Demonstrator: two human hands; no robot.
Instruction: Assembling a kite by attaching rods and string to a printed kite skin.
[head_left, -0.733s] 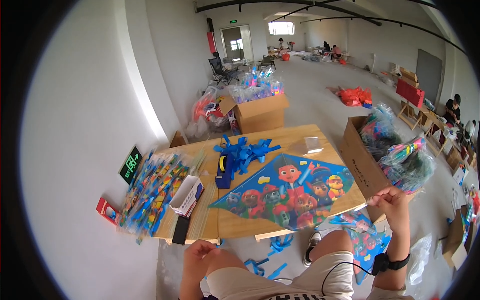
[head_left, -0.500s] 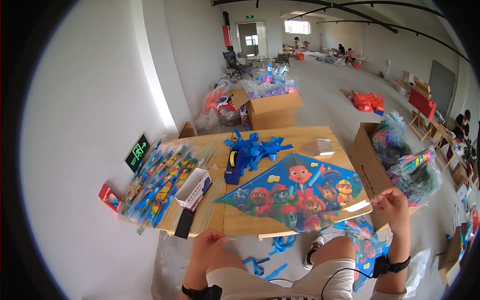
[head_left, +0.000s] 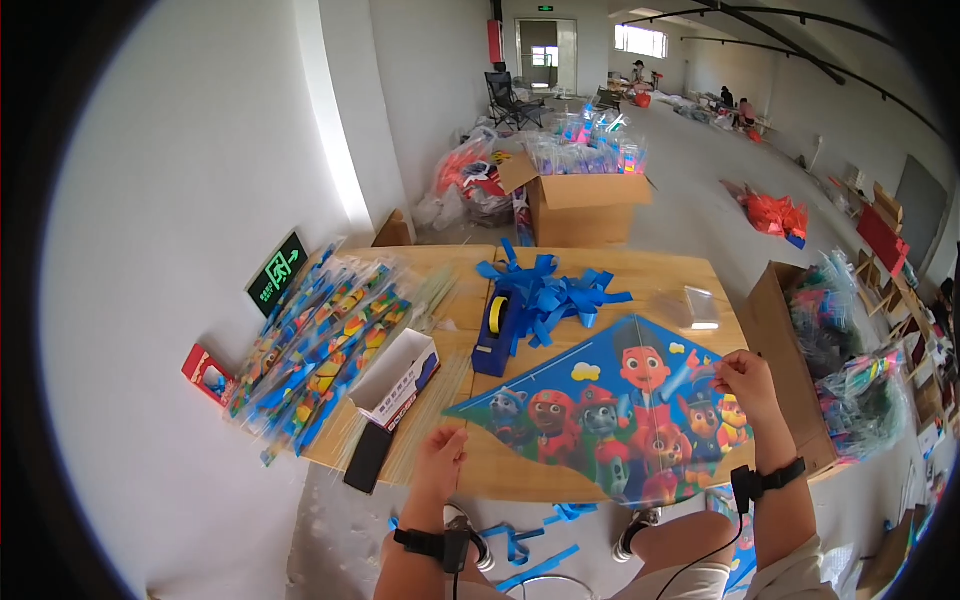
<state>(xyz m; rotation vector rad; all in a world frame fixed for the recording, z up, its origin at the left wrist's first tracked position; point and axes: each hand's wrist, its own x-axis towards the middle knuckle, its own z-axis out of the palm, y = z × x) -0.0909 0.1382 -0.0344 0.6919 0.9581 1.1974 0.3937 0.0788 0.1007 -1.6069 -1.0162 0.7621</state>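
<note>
Lettering marks the white box (head_left: 395, 381) at left, the blue cartoon kite (head_left: 572, 418) lies on the counter (head_left: 530, 484), and the right hand (head_left: 746, 383) now sits farther in over the kite's right edge, the left hand (head_left: 440, 463) higher near its left tip, fingers seemingly pressed together on both.

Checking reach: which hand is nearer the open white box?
Left. The left hand is close to the open white box, toward the person; the right hand is farther right, beyond most of the kite.
</note>
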